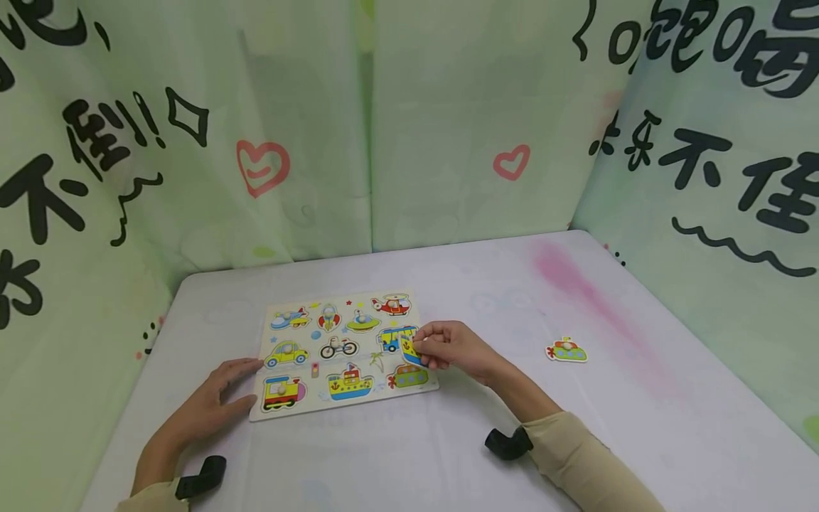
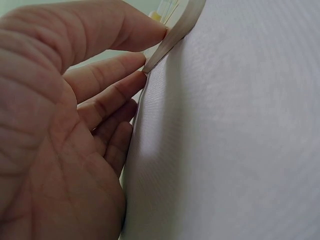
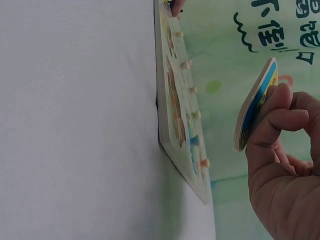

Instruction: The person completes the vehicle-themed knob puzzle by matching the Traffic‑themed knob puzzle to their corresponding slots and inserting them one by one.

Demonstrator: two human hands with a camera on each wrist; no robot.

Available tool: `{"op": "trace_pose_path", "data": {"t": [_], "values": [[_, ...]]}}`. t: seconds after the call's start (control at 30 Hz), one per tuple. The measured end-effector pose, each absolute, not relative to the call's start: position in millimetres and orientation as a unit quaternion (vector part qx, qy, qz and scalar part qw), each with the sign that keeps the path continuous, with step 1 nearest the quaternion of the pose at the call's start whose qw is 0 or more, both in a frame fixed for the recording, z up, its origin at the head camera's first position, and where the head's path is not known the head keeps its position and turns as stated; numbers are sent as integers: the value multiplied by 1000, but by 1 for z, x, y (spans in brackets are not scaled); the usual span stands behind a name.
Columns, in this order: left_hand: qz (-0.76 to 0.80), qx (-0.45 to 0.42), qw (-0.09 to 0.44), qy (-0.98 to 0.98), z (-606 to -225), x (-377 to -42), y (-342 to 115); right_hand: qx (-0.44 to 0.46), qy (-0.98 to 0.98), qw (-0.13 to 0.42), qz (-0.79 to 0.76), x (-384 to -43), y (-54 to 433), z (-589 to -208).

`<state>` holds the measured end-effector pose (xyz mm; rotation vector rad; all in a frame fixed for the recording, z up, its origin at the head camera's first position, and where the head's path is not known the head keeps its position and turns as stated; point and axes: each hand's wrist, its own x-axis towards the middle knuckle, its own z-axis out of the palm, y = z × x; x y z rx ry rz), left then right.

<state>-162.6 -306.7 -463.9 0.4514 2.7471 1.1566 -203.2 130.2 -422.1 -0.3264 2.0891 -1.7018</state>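
Note:
The wooden puzzle board [image 1: 323, 409], printed with several vehicles, lies flat in front of me. My right hand [image 1: 454, 350] pinches a ship puzzle piece [image 1: 411, 353], blue and yellow with an anchor, over the right side of the board. In the right wrist view, thumb and fingers grip this ship piece [image 3: 257, 107] as it stands tilted above the board [image 3: 167, 135]. At the board's left edge rests my left hand [image 1: 211, 402], fingers relaxed. Thumb and fingertips meet the board's edge [image 2: 180, 27] in the left wrist view.
A submarine puzzle piece [image 1: 566, 350] lies on the white tablecloth [image 1: 499, 306] to the right. Small knobs [image 3: 196, 115] stick up from pieces in the board. Green printed curtains [image 1: 435, 128] enclose the table at the back and sides.

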Motion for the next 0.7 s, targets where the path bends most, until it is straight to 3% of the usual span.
{"op": "trace_pose_path", "data": {"t": [0.7], "values": [[384, 151, 59, 909, -463, -162, -306, -154, 723, 239, -630, -203, 87, -421]]}}
